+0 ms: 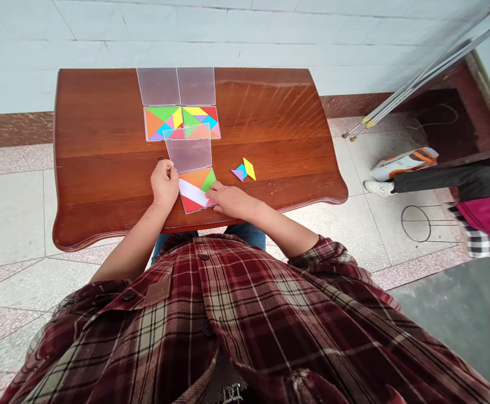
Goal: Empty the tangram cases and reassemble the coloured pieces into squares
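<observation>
We have the near tangram case (197,191) on the wooden table (102,112), close to its near edge and set at a slight angle. It holds orange, green, white and red pieces. All positions below are relative to that case.

Our left hand (165,182) is just left of it, with fingers (167,166) curled and bunched at the left edge of the clear lid (188,154), which lies flat directly beyond the case. Can't tell whether they're gripping the lid. Our right hand (232,201) is just right of the case, with fingers (216,191) extended, not clenched, tips resting on its right side.

Loose tangram pieces (243,171) (yellow, blue, purple) lie beyond the right hand, near the case but not touching it. Two filled tangram cases (163,123) sit side by side past the lid, its far edge overlapping them. Their clear lids (158,86) lie further on, at the table's far edge.

Well off to the right: another person's black trousers (447,177) and a wire stand (415,223).
</observation>
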{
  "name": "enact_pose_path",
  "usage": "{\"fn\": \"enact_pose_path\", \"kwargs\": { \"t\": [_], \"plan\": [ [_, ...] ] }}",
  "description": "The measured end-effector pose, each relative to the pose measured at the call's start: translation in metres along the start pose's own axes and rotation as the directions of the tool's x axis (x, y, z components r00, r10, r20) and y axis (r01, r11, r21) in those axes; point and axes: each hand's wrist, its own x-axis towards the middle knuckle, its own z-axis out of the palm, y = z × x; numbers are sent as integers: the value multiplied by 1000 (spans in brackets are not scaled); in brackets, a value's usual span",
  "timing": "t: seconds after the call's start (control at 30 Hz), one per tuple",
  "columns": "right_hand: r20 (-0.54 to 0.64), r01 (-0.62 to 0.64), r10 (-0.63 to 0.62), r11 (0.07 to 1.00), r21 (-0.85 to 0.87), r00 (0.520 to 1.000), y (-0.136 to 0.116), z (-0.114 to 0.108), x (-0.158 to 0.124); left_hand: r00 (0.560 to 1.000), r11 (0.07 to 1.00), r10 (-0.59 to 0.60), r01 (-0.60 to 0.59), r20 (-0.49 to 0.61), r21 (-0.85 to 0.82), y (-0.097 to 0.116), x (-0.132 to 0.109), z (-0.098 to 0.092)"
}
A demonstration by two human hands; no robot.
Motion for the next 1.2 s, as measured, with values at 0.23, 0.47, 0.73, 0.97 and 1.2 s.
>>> {"fn": "enact_pose_path", "kwargs": {
  "t": [0.23,0.47,0.73,0.97,1.2],
  "plan": [
    [83,16,-11,998,-63,997,-3,-16,7,1000,1000,3,-3,-3,22,0,0,-2],
    [59,77,-81,995,56,995,3,-15,13,1000,1000,-19,19,7,15,1,0,-2],
    [-379,-41,310,818,574,872,66,-4,-2,1000,1000,-21,21,-4,14,3,1,-1],
    [-266,-301,724,550,779,636,135,24,-15,1000,999,-17,17,0,30,3,2,-2],
    [-417,-422,656,739,525,630,107,11,-12,1000,999,-8,7,16,34,-5,3,0]
  ]
}}
